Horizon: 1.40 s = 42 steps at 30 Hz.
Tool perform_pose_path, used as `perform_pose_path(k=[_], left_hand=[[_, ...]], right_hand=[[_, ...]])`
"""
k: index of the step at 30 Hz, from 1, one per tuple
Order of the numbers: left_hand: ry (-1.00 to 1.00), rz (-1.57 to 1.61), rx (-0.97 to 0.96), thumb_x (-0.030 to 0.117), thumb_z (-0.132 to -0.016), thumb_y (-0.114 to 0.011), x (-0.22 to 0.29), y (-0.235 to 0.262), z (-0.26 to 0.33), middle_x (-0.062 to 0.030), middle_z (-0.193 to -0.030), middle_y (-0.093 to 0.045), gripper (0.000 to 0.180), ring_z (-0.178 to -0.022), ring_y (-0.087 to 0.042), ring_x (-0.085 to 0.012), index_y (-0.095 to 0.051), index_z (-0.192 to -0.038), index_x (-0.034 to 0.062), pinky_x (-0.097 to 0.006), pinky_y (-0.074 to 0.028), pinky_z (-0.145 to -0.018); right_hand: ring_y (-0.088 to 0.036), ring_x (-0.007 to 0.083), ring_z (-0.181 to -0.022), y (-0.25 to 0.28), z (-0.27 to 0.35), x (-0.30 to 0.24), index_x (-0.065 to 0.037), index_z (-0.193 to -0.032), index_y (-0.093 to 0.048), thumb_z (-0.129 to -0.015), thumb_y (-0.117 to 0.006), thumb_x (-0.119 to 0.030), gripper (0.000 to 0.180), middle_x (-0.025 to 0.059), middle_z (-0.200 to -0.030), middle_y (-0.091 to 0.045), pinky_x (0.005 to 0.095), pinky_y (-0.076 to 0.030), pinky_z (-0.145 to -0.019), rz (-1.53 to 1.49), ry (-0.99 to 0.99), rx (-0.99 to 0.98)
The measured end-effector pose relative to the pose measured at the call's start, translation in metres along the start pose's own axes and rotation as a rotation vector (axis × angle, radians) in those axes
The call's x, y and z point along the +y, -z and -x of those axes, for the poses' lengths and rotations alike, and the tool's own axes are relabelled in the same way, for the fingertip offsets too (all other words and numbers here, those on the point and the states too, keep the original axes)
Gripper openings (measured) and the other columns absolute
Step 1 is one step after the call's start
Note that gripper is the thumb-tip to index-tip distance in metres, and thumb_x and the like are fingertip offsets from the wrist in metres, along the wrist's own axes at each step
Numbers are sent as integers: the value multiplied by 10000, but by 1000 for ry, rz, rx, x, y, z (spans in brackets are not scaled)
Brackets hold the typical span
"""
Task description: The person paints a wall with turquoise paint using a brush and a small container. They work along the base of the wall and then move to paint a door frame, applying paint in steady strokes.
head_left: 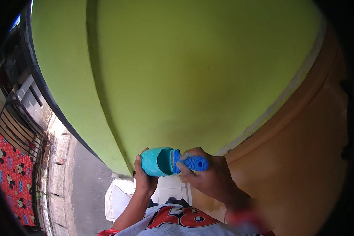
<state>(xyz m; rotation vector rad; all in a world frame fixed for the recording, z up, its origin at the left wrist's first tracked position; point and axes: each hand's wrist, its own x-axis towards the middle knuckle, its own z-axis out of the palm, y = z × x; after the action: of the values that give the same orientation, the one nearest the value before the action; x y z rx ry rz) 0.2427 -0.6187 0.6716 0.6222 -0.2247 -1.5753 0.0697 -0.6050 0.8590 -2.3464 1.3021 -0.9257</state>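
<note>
My left hand is wrapped round the left side of a turquoise plastic container, which is tipped so that its open mouth faces right. A blue paintbrush with a ribbed handle is gripped in my right hand, thumb and fingers closed about it. The brush's wide blue end sits at the container's mouth. Its bristles are mostly hidden there. What lies inside the container cannot be made out.
A light green wall rises right in front of me, with a vertical ridge on its left. An orange-brown wall adjoins at right. White floor tiles lie below. To the left run a grey road, a railing and a red patterned cloth.
</note>
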Motion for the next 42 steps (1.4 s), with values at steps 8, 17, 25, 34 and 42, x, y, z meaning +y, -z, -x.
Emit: perform_pose_path(k=[8, 17, 25, 34, 42], left_hand=[[18, 18, -33, 625, -1043, -441, 24, 12, 7, -144, -1439, -498, 724, -1327, -528, -290, -366, -1532, 95, -455, -451, -1103], [64, 122, -60, 611, -1055, -428, 27, 18, 5, -126, -1438, -517, 696, -1310, -548, -273, -378, -1529, 104, -441, -471, -1086], [62, 131, -71, 578, -1070, -417, 27, 17, 6, -121, -1444, -519, 654, -1323, -547, -267, -386, -1524, 109, -434, -469, -1095], [23, 109, -38, 549, -1082, -402, 30, 11, 12, -119, -1422, -538, 609, -1299, -568, -263, -405, -1502, 107, -434, -493, -1069], [-5, 157, -30, 571, -1072, -400, 23, 13, 9, -105, -1424, -544, 614, -1296, -576, -268, -420, -1493, 124, -436, -507, -1059]], right_hand=[[-741, 290, -674, -10, -18, -49, -70, -999, -647, -860, -824, -164, 243, 122, -809, -724, 351, -574, -593, 199, 32, -26], [-723, 143, -780, -9, -10, -65, -37, -995, -654, -862, -812, -62, 208, 93, -874, -735, 297, -561, -694, 5, -59, 17], [-684, 154, -940, -32, 2, -16, -26, -1075, -628, -927, -787, -112, 234, 77, -980, -696, 302, -544, -851, -450, -134, 85], [-680, 178, -852, -38, 15, 22, -27, -1117, -589, -947, -750, -93, 243, 77, -974, -655, 345, -568, -803, -858, -217, 274], [-676, 178, -817, -17, 16, 20, -19, -1099, -581, -942, -752, -108, 248, 79, -948, -650, 344, -572, -765, -763, -227, 418]])
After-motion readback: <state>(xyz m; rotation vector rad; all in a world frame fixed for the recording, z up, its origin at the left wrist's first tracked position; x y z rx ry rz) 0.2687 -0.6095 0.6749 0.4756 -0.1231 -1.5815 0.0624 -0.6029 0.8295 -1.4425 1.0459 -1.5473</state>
